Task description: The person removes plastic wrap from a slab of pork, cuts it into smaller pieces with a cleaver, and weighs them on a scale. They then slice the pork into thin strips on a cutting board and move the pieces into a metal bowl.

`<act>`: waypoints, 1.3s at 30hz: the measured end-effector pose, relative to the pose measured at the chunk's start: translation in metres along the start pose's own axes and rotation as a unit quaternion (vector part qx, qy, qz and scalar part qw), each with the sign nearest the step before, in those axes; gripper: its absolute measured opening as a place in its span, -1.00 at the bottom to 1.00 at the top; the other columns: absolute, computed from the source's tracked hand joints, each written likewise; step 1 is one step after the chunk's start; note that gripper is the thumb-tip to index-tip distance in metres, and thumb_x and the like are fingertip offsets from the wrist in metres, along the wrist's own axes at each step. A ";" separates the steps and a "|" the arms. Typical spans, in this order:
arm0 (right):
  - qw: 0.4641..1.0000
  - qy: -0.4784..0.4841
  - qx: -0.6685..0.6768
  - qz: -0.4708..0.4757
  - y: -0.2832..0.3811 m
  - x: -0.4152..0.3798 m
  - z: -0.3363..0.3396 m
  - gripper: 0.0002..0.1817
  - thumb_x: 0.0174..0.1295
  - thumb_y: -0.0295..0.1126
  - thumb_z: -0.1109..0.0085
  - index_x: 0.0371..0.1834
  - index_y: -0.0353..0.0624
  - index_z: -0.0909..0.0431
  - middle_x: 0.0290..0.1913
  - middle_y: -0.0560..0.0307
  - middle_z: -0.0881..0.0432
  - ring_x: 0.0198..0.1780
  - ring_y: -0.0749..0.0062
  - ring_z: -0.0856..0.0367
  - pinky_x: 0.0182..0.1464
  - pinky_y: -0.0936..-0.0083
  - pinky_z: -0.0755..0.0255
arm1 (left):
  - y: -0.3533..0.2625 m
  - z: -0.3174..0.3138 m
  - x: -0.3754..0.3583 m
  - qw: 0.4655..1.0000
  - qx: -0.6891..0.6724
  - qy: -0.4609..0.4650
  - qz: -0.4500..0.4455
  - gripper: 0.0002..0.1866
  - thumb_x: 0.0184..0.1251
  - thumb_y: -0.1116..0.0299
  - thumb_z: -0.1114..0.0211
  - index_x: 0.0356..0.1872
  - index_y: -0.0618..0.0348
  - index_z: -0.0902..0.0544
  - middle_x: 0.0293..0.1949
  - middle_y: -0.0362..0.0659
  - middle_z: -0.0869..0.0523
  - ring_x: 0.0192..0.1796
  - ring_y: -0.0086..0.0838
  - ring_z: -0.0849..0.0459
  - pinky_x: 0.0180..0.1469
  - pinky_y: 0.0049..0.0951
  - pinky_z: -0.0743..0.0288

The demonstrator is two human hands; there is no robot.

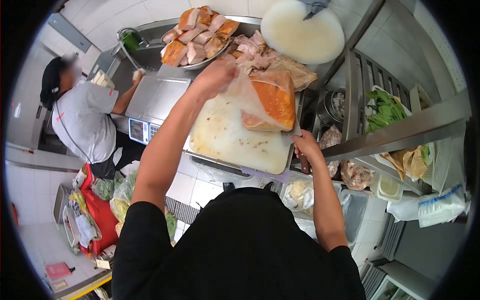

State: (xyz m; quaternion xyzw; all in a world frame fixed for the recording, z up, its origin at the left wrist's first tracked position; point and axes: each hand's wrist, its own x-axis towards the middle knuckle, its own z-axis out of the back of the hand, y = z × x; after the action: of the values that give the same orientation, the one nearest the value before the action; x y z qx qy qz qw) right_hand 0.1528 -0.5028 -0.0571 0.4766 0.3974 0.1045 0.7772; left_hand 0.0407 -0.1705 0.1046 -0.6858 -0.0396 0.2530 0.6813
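Observation:
A large block of orange-skinned meat (pixel 274 102) lies at the far right of the white cutting board (pixel 227 142), partly covered by a clear plastic bag (pixel 243 96). My left hand (pixel 217 79), slightly blurred, is closed on the bag's upper left part, stretching it away from the meat. My right hand (pixel 306 145) is wrapped round the brown handle of a knife (pixel 305 164) at the board's right edge, close to the meat's lower corner. Most of the blade is hard to make out. Small brown crumbs dot the board.
Behind the board are a bowl of meat chunks (pixel 192 52), a heap of pale meat scraps (pixel 252 50) and a round white board (pixel 302 32). A scale (pixel 157 97) stands left, with a co-worker (pixel 87 115) beyond. A metal rack (pixel 400 132) borders the right side.

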 end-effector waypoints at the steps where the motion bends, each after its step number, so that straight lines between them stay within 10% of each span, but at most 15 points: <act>1: 0.998 0.018 0.063 -0.018 -0.007 -0.004 0.007 -0.79 0.35 -0.34 -0.18 -0.08 -0.24 -0.54 -0.54 0.24 -0.50 -0.66 0.52 -0.50 -0.63 0.43 -0.41 | 0.008 0.005 -0.009 1.000 -0.004 0.001 0.020 -0.79 0.36 0.34 -0.16 -0.53 0.00 -0.51 -0.62 -0.43 -0.29 -0.63 -0.63 -0.19 -0.61 -0.46 -0.06; 6: 0.996 -0.004 0.090 -0.028 -0.027 -0.026 0.013 -0.83 0.40 -0.34 -0.19 -0.09 -0.18 -0.53 -0.55 0.27 -0.48 -0.66 0.56 -0.47 -0.64 0.47 -0.39 | 0.075 0.072 -0.029 0.995 -0.075 -0.062 0.013 -0.80 0.39 0.29 -0.17 -0.47 0.02 -0.58 -0.66 -0.44 -0.30 -0.69 -0.67 -0.14 -0.64 -0.48 0.04; 10: 0.996 -0.039 0.070 -0.031 -0.027 -0.034 0.005 -0.86 0.43 -0.32 -0.19 -0.10 -0.08 -0.49 -0.56 0.32 -0.45 -0.65 0.57 -0.44 -0.66 0.49 -0.34 | 0.115 0.091 -0.035 0.964 0.154 -0.198 -0.092 -0.72 0.37 0.22 -0.25 -0.16 0.24 -0.72 -0.36 -0.18 -0.70 -0.36 -0.46 -0.64 -0.31 -0.39 -0.53; 14: 0.993 -0.114 0.022 0.035 -0.026 -0.022 0.002 -0.83 0.45 -0.29 -0.17 -0.07 -0.12 -0.49 -0.57 0.28 -0.46 -0.68 0.54 -0.45 -0.68 0.48 -0.33 | 0.142 0.032 -0.030 0.952 0.266 -0.138 -0.061 0.09 0.11 -0.18 -0.54 0.56 0.28 -0.28 0.26 0.29 -0.62 0.33 -0.03 -0.64 0.29 -0.21 -0.56; 17: 0.981 -0.139 -0.071 0.111 -0.002 -0.004 0.007 -0.79 0.45 -0.29 -0.16 -0.07 -0.21 -0.50 -0.58 0.24 -0.48 -0.71 0.55 -0.43 -0.67 0.46 -0.31 | 0.148 -0.031 -0.046 0.894 0.413 -0.165 0.046 0.03 0.18 -0.07 -0.47 0.60 0.23 -0.22 0.22 0.22 -0.68 0.30 -0.01 -0.66 0.31 -0.21 -0.54; 20: 0.932 -0.172 -0.278 0.154 0.031 0.014 0.008 -0.72 0.43 -0.26 -0.10 -0.02 -0.27 -0.52 -0.33 -0.15 -0.70 -0.34 -0.02 -0.72 -0.30 0.13 -0.55 | 0.184 -0.040 -0.035 0.900 0.400 -0.160 0.062 -0.23 0.24 0.08 -0.35 0.48 0.16 -0.44 0.10 0.21 -0.76 0.21 0.02 -0.72 0.26 -0.17 -0.59; 25: 0.853 -0.195 -0.456 0.161 0.066 0.002 -0.010 -0.67 0.42 -0.21 -0.04 0.05 -0.24 -0.54 -0.02 -0.35 -0.71 0.14 -0.40 -0.60 0.13 -0.13 -0.48 | 0.240 0.012 -0.021 0.957 0.213 -0.170 0.098 -0.70 0.33 0.33 -0.17 -0.15 0.34 -0.77 -0.05 0.19 -0.80 -0.04 0.05 -0.80 0.05 -0.16 -0.65; 32: 0.857 -0.179 -0.451 0.176 0.055 -0.001 0.002 -0.66 0.42 -0.18 -0.04 0.07 -0.19 -0.56 -0.03 -0.34 -0.72 0.08 -0.36 -0.65 0.09 -0.14 -0.50 | 0.267 0.079 -0.106 0.970 0.006 -0.239 0.047 -0.58 0.45 0.06 -0.28 0.03 0.25 -0.70 -0.19 -0.09 -0.79 -0.29 -0.44 -0.64 -0.18 -0.40 -0.57; 39: 0.824 -0.192 -0.513 0.149 0.064 0.025 -0.008 -0.65 0.41 -0.19 -0.05 0.08 -0.19 -0.57 -0.03 -0.32 -0.74 0.07 -0.33 -0.68 0.10 -0.14 -0.53 | 0.201 -0.031 -0.073 0.963 0.163 -0.211 0.029 0.19 0.19 -0.21 -0.46 0.65 0.26 -0.03 0.21 0.20 -0.69 0.22 -0.06 -0.72 0.23 -0.13 -0.59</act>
State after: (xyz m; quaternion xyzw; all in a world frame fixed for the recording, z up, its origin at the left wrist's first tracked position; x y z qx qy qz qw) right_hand 0.1772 -0.4504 -0.0188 0.0735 0.0535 0.3142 0.9450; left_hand -0.0682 -0.2420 -0.0673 -0.4977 -0.1205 0.4144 0.7524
